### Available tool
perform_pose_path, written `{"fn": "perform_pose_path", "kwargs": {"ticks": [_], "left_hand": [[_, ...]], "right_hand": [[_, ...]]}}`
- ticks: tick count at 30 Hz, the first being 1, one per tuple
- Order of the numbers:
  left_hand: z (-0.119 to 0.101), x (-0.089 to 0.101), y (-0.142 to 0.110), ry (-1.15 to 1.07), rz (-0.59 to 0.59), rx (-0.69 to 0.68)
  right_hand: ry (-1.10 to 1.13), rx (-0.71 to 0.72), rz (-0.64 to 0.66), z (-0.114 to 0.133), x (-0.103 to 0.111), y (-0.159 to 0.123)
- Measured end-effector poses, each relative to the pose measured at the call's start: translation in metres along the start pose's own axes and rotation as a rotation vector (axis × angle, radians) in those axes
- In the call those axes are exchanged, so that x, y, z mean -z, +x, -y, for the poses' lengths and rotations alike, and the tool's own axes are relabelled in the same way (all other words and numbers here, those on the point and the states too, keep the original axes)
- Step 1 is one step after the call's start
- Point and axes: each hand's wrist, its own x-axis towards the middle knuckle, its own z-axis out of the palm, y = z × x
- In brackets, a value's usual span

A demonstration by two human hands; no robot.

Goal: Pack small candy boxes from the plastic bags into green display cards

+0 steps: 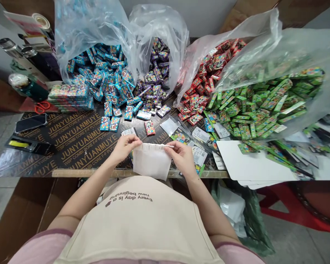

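Observation:
A white, partly see-through plastic bag [151,163] hangs over the table's front edge, stretched between my two hands. My left hand [126,147] pinches its upper left corner. With closed fingers, my right hand [182,157] grips the upper right corner. The bag's top edge looks folded or rolled and carries small print. What is inside, if anything, cannot be made out. Just beyond the bag lies one small red box [150,128]. Two small blue boxes [109,124] sit side by side past my left hand. Flat printed packages [181,135] lie beyond my right hand.
Large clear bags spill blue boxes [99,73], purple boxes [156,79], red boxes [206,77] and green boxes [258,106] across the back. Stacked packs [70,97], red scissors [42,107], a phone [31,123] and a black stapler-like tool [29,145] are left. White sheets [253,161] lie right.

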Motion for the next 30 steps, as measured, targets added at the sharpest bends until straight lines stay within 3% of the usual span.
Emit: {"fn": "perform_pose_path", "kwargs": {"ticks": [4, 9, 18, 24, 30], "left_hand": [[0.010, -0.006, 0.004, -0.111, 0.004, 0.152], [0.020, -0.014, 0.010, -0.140, 0.043, 0.215], [0.047, -0.024, 0.023, -0.151, -0.036, 0.217], [0.055, -0.030, 0.027, -0.140, -0.053, 0.187], [0.056, -0.040, 0.028, -0.091, -0.038, 0.156]], "right_hand": [[0.016, -0.031, 0.055, -0.009, 0.002, 0.004], [-0.047, -0.023, 0.083, -0.019, 0.004, 0.015], [-0.182, -0.018, 0.127, -0.044, 0.013, 0.037], [-0.159, 0.068, 0.186, -0.050, 0.019, 0.046], [-0.339, 0.225, 0.259, -0.045, 0.019, 0.052]]}}
